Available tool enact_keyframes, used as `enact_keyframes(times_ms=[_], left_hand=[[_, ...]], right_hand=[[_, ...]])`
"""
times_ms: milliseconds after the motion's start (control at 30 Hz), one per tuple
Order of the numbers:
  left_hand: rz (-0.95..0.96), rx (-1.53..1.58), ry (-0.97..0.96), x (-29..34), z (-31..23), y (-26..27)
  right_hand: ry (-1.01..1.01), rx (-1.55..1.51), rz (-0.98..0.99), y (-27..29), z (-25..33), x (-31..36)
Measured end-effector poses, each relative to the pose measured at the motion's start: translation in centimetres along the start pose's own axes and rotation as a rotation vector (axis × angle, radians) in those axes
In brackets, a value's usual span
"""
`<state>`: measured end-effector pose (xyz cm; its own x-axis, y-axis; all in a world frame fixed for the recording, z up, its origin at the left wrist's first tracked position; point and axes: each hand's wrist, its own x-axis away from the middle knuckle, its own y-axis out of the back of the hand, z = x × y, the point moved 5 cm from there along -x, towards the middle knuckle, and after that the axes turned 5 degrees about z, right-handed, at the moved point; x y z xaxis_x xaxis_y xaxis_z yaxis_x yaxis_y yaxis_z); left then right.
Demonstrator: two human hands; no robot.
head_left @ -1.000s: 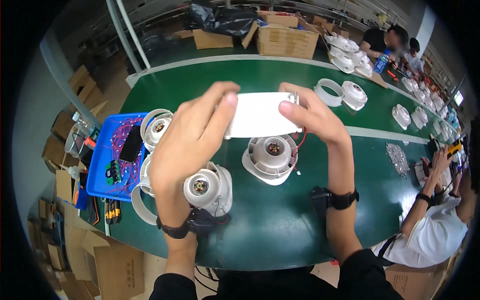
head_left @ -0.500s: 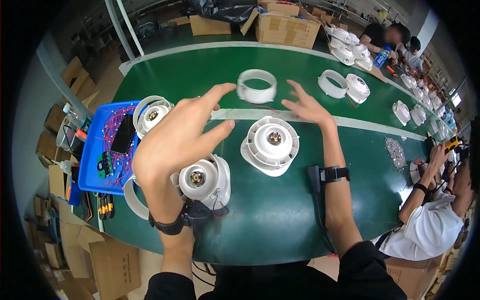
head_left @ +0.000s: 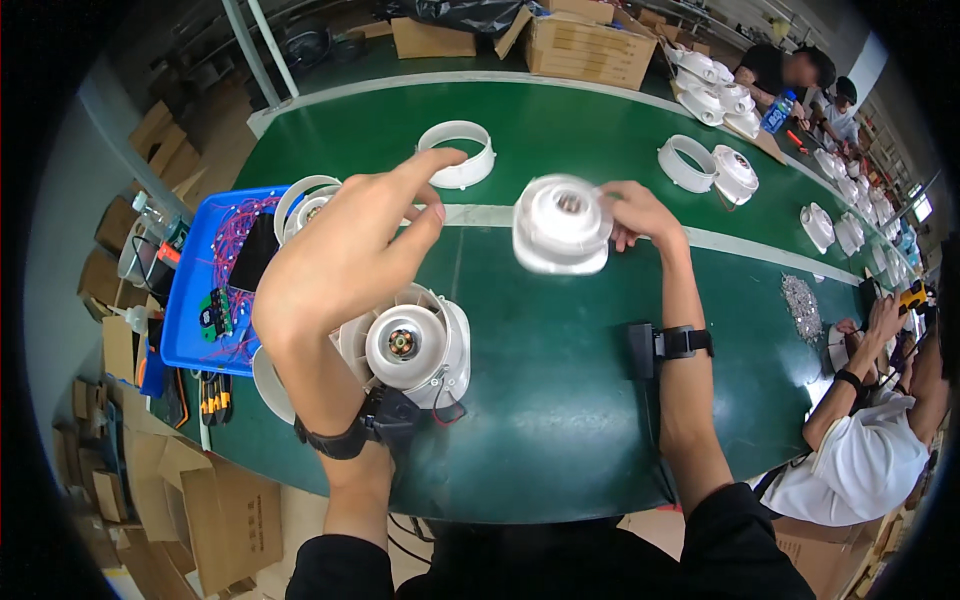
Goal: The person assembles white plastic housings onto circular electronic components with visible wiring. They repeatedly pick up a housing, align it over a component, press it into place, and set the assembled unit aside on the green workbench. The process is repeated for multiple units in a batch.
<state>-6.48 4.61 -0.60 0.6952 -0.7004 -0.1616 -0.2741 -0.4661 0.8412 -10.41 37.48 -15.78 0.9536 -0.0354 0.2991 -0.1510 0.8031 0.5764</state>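
Nearest, a rounded white plastic motor housing (head_left: 405, 345) sits on the green bench (head_left: 560, 430) to my left. My left hand (head_left: 340, 250)'s grip is parted, seemingly empty. My right hand (head_left: 642, 214)'s grip pinches the edge of a blurred, domed white plastic fan body (head_left: 560, 228) at mid-bench. Beyond lies a white plastic ring (head_left: 466, 177). Likely a repositioning step, needing steady, level support next.

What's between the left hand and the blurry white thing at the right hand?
In the head view, only green table and its pale strip show between left hand and blurry white thing.
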Motion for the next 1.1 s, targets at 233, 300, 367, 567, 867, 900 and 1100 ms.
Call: enact_keyframes(times_ms=[233,300,367,567,867,900,1100], left_hand=[[-0.098,-0.043,-0.006,0.9,0.7,1.9],[-0.110,-0.039,-0.019,1.0,0.3,2.4],[-0.135,-0.023,-0.028,1.6,0.3,2.7],[-0.125,-0.025,-0.070,1.7,-0.9,2.8],[-0.127,-0.068,-0.049,1.4,-0.5,2.1],[-0.106,-0.058,-0.022,1.6,-0.5,2.1],[-0.130,-0.061,0.029,2.1,0.5,2.7]], right_hand=[[0.092,-0.047,-0.065,0.5,1.1,0.0],[0.283,0.057,-0.091,0.0,4.5,1.2],[0.577,0.083,-0.001,-4.0,9.9,3.3],[0.641,-0.010,0.155,-17.2,14.4,5.9],[0.330,0.083,0.542,-14.6,10.6,4.2],[0.342,0.070,0.550,-13.9,10.2,4.0],[0.623,-0.028,0.512,-11.6,12.8,5.1]])
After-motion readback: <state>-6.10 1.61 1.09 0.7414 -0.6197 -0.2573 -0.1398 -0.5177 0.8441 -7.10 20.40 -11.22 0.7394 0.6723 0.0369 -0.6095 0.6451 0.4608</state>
